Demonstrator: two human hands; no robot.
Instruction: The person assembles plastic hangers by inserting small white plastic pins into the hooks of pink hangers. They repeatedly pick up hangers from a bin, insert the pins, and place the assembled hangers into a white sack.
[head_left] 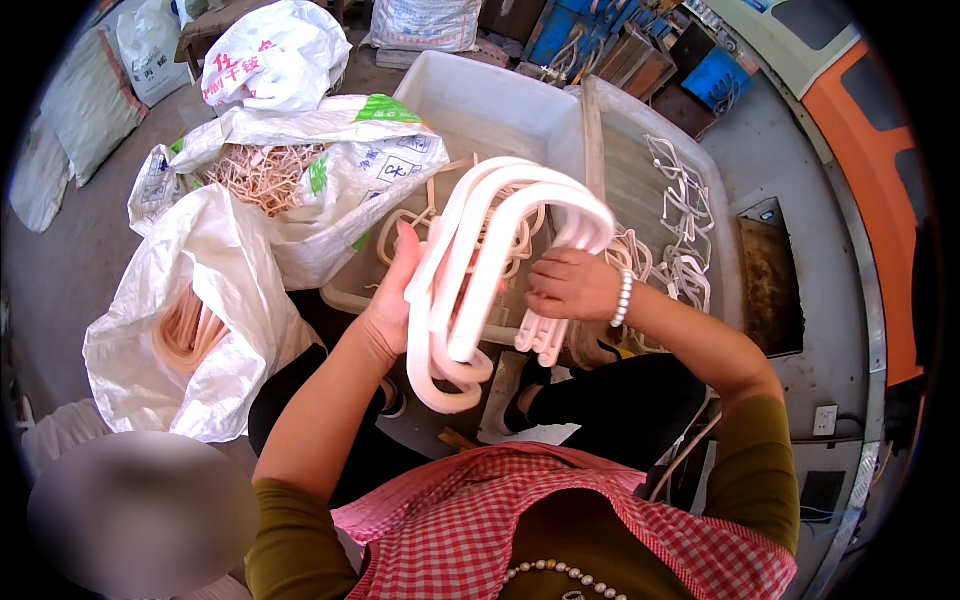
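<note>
In front of me, above the tubs, I hold a bundle of thick, pinkish-white bent plastic tubes (487,235). They lie side by side, with rounded bends at the top and at the lower left. My left hand (392,290) grips the bundle's left side, its thumb pointing up and its other fingers mostly hidden behind the tubes. Wrapped round the straight ends on the right is my right hand (575,287), with a white bead bracelet at the wrist. Several tube ends stick out below that hand.
A white sack (130,310) at my left holds more pinkish tubes (190,330). Behind it, another sack (390,150) contains thin plastic scraps (265,178). Two pale tubs (490,85) stand ahead, with white looped pieces (685,200) in the right one. A blurred oval covers the lower left.
</note>
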